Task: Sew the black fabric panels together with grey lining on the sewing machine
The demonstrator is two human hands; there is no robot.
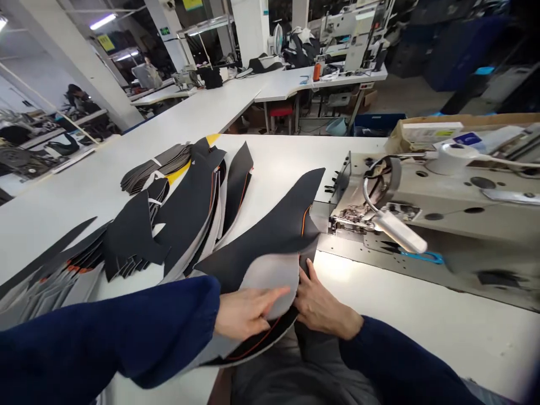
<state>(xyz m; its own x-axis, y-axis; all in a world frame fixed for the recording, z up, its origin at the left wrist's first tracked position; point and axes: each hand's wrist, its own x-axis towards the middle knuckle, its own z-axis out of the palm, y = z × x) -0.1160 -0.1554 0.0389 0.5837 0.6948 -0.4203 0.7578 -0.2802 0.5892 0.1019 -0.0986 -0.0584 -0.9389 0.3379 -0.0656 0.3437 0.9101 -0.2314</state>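
Observation:
A dark fabric panel (270, 225) with orange stitching and a pale grey underside lies across the table's front edge, its far end beside the sewing machine (464, 191). Part of it is folded over, showing a grey flap (274, 270). My left hand (242, 312) rests on this flap with its index finger stretched out to the right. At the panel's right edge, my right hand (318, 304) grips the material near the orange seam; some of its fingertips are hidden. The panel's near part hangs over my lap, with another orange seam showing.
Stacks of dark panels (185, 197) and a bundle of grey pieces (156, 166) lie on the white table (278, 154) to the left. Blue-handled snips (426, 257) sit by the machine arm. A cardboard box (394, 138) stands behind the machine. Other workstations are farther back.

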